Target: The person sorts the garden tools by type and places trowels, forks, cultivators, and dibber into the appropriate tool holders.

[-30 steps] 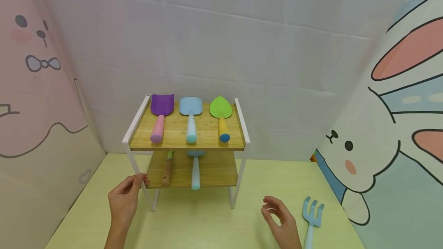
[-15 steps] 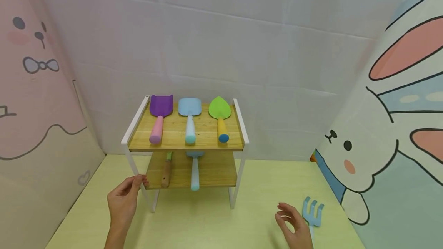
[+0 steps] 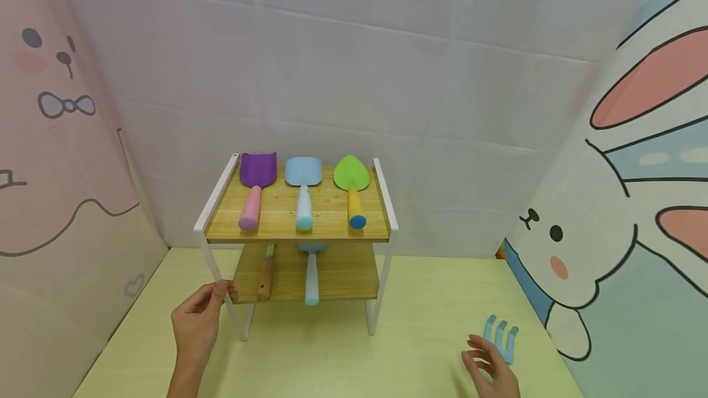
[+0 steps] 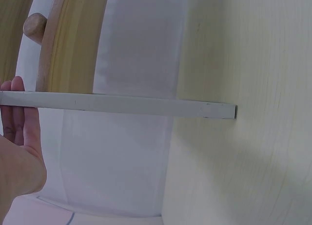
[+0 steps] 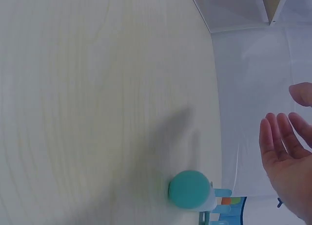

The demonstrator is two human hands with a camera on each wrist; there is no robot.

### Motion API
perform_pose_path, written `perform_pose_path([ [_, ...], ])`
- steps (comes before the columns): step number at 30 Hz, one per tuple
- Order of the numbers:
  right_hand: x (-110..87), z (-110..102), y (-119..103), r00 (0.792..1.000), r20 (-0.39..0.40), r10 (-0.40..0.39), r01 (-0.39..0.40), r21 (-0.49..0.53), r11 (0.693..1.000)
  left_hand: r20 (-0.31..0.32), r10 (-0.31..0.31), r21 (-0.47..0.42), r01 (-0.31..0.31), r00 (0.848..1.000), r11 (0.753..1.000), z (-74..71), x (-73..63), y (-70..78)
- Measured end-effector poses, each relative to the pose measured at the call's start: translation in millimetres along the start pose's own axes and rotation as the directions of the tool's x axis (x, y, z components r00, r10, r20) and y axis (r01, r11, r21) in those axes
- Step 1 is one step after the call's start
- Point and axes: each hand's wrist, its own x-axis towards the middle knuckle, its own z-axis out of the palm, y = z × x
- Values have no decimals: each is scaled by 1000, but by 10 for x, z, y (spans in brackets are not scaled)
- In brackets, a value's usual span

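Note:
My left hand (image 3: 196,321) holds the white front-left post (image 3: 212,261) of a two-tier wooden shelf rack; in the left wrist view its fingers (image 4: 31,130) pass behind that post. At the right of the head view, my right hand (image 3: 494,372) has fingers and thumb apart with nothing between them. It hovers close to a light blue toy hand fork (image 3: 507,349) lying on the table, tines pointing away, and covers its handle in this view. The right wrist view shows the fork's round teal handle end (image 5: 189,189) to the left of the hand.
On the top board (image 3: 329,220) lie a purple shovel (image 3: 258,169) with pink handle, a light blue shovel (image 3: 303,171) and a green trowel (image 3: 351,174). The lower board (image 3: 348,275) bears a wooden-handled tool (image 3: 265,278) and another blue tool (image 3: 312,278). Cloth walls surround the table.
My right hand has moved right and toward the front edge, over to the hand fork, and now hides its handle. The left hand stays on the rack's post.

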Motion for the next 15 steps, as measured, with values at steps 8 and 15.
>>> perform_pose_path([
  [8,21,-119,141,993,-54,104,-108,-66,992,-2,-1,0,1,1000,1000,-1,-2,9],
  [15,56,-222,351,987,-75,140,-145,-68,987,-2,1,-17,-1,1000,1000,3,-5,8],
])
